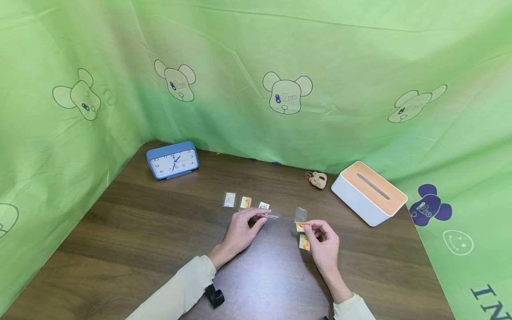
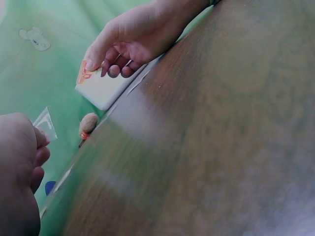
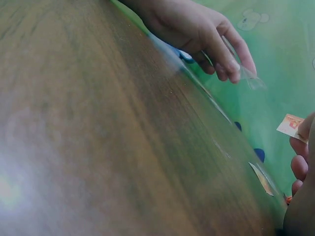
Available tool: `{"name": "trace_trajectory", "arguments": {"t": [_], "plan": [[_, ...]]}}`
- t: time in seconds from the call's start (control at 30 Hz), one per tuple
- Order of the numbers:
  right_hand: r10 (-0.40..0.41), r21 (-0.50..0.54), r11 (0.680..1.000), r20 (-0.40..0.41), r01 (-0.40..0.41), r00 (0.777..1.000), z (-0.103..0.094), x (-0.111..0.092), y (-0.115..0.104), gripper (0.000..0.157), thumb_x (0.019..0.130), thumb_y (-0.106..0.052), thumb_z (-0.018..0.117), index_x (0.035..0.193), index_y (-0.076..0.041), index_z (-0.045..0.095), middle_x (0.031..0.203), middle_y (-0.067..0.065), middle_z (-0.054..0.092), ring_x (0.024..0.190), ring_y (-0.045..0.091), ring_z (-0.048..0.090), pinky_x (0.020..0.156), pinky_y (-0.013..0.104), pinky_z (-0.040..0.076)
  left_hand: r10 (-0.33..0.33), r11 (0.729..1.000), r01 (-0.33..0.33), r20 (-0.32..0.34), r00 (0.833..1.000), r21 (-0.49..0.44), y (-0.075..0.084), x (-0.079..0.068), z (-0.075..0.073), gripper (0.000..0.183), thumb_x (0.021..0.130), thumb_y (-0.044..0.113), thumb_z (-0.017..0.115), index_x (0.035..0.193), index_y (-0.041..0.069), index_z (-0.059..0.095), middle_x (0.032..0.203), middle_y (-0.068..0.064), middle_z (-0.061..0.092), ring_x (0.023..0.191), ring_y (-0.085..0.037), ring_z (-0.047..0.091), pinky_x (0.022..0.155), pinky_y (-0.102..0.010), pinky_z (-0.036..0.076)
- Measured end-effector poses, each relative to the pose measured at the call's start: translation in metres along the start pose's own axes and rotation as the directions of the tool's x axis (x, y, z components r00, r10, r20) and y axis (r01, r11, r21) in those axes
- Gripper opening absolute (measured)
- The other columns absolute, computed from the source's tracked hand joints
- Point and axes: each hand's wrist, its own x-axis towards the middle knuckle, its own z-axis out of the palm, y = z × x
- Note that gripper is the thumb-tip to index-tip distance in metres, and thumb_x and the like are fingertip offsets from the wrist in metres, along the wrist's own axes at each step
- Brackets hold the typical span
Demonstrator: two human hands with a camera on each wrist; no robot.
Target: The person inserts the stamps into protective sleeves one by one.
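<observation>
pouch [image 2: 46,124] pinched in left hand [image 1: 240,229]; orange-printed card [image 3: 290,125] pinched in right hand [image 1: 326,248].

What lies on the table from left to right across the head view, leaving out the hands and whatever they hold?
Blue clock, whitish card, orange-and-yellow card, partly hidden card, clear sleeve, beige object, orange-topped white box.
</observation>
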Motion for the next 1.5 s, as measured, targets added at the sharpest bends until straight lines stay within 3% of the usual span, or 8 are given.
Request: {"name": "trace_trajectory", "arguments": {"t": [0.4,0.8,1.0,1.2,1.5], "plan": [[-0.027,0.033,0.999,0.030,0.026,0.999,0.004,-0.002,-0.002,0.008,0.092,0.017,0.075,0.096,0.011,0.073,0.080,-0.006,0.067,0.070,0.004,0.054,0.064,0.016,0.044,-0.028,0.997,0.028,0.009,1.000,-0.071,0.000,0.001,0.002,0.026,0.097,-0.008,0.075,0.117,0.008,0.083,0.093,-0.002,0.073,0.082,-0.007,0.062,0.071,-0.029,0.057],[-0.046,0.042,0.998,0.028,0.045,0.999,0.010,-0.002,-0.002,0.011,0.091,0.018,0.076,0.096,0.009,0.074,0.080,-0.006,0.067,0.069,0.003,0.054,0.063,0.015,0.044,-0.034,0.995,0.035,0.006,0.999,-0.095,0.003,0.003,0.001,0.030,0.093,-0.013,0.071,0.112,0.006,0.084,0.096,-0.004,0.079,0.084,-0.010,0.069,0.076,-0.027,0.058],[-0.047,0.057,0.997,0.039,0.045,0.998,0.012,-0.002,-0.004,0.009,0.091,0.018,0.074,0.096,0.011,0.072,0.079,-0.006,0.066,0.068,0.002,0.053,0.062,0.015,0.043,-0.019,0.997,0.020,0.002,1.000,-0.081,0.002,0.002,0.002,0.026,0.092,-0.008,0.077,0.113,0.005,0.084,0.097,-0.005,0.078,0.082,-0.010,0.067,0.074,-0.030,0.059],[-0.042,0.055,0.998,0.032,0.040,0.999,0.013,-0.001,-0.004,0.009,0.091,0.018,0.074,0.096,0.011,0.072,0.079,-0.007,0.065,0.069,0.003,0.053,0.063,0.016,0.043,-0.060,0.995,0.061,0.022,0.998,-0.083,0.000,0.002,0.001,0.022,0.090,0.004,0.091,0.111,0.008,0.084,0.096,-0.002,0.078,0.081,-0.011,0.069,0.075,-0.029,0.059],[-0.041,0.070,0.997,0.048,0.037,0.998,0.020,-0.003,-0.007,0.009,0.091,0.018,0.074,0.097,0.011,0.072,0.081,-0.011,0.068,0.070,0.001,0.054,0.064,0.015,0.044,-0.089,0.979,0.099,0.060,0.994,-0.178,0.002,0.003,0.001,0.028,0.090,-0.006,0.086,0.116,-0.002,0.077,0.091,-0.004,0.077,0.080,-0.009,0.068,0.073,-0.027,0.060]]}}
